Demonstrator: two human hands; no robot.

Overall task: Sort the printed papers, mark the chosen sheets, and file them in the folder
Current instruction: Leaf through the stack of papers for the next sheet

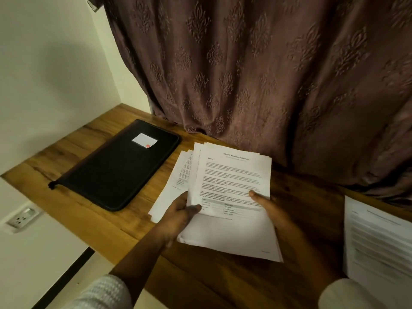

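At the far left we saw a white wall socket [21,218] set in the pale wall below the table [93,221], a plank top of warm brown wood with dark grain streaks. On it lay a black folder [116,166], flat, rectangular with rounded corners and a matte, slightly padded look, closed, with a small white label [144,140] bearing a red mark near its far end. Just right of the folder some loose white sheets [176,186] lay fanned on the wood, thin and printed in small type.

Our left hand [178,216] reached forward from a knitted pale sleeve [104,293], forearm angled up and to the right, fingers curled under the left edge of a stack of printed papers [231,197] and the thumb pressed on top near a table of figures. The stack was raised off the table and tipped toward us, its top sheet headed with a blurred title and carrying several paragraphs; the lower sheets slid out unevenly toward us.

Our right hand [267,208] gripped the same stack from its right side, thumb laid across the top page, the other fingers hidden beneath the paper, so the stack sat between both hands.

At the far right another printed sheet [376,239] rested on the table, well apart from the folder. Behind everything hung a brown curtain [256,70] with an embossed damask pattern, falling in heavy folds
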